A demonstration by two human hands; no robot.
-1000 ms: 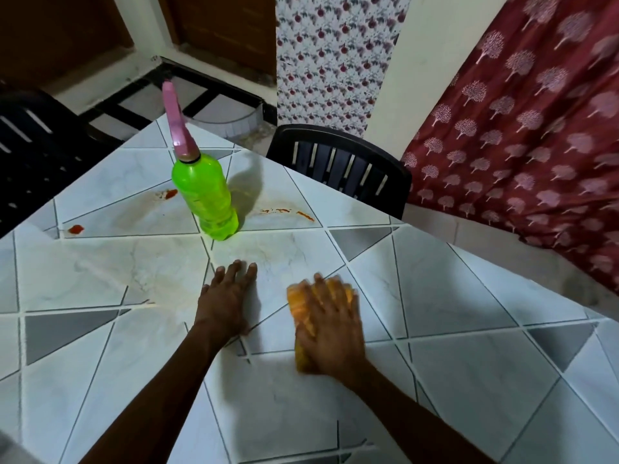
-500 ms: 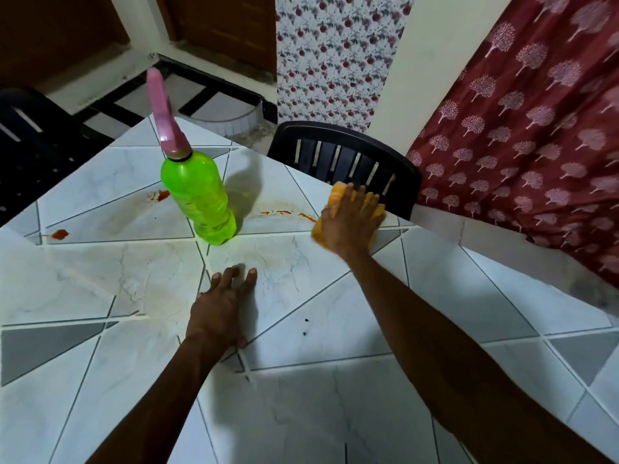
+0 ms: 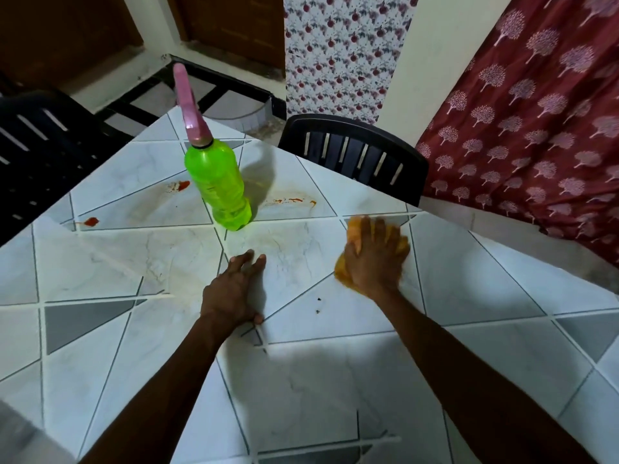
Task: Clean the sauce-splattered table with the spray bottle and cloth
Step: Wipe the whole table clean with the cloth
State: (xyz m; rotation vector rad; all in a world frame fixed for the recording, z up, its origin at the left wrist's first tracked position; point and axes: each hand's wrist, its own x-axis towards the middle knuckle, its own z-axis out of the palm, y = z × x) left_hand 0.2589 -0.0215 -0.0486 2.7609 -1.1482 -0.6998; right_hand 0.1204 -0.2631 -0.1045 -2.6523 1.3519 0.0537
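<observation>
The right hand has drawn back from the table's far edge toward the middle, taking the orange cloth with it, while the left hand has stayed planted. A black slatted chair stands off the left edge of the tiled table, whose pale marbled tiles are cut by grey triangles and dark grout lines. Red sauce spots lie near the left edge and just left of the bottle. The green spray bottle with its pink nozzle stands upright toward the far corner, and a thin sauce streak lies to its right. The left hand's grip is apart, palm flat on the tile near the bottle. Dark specks lie between the hands. The right hand's grip is spread over the bunched cloth, pressing it down; the hand is motion-blurred. A second black chair sits at the far edge, with a floral curtain behind it and a dark red tree-print curtain further right.
</observation>
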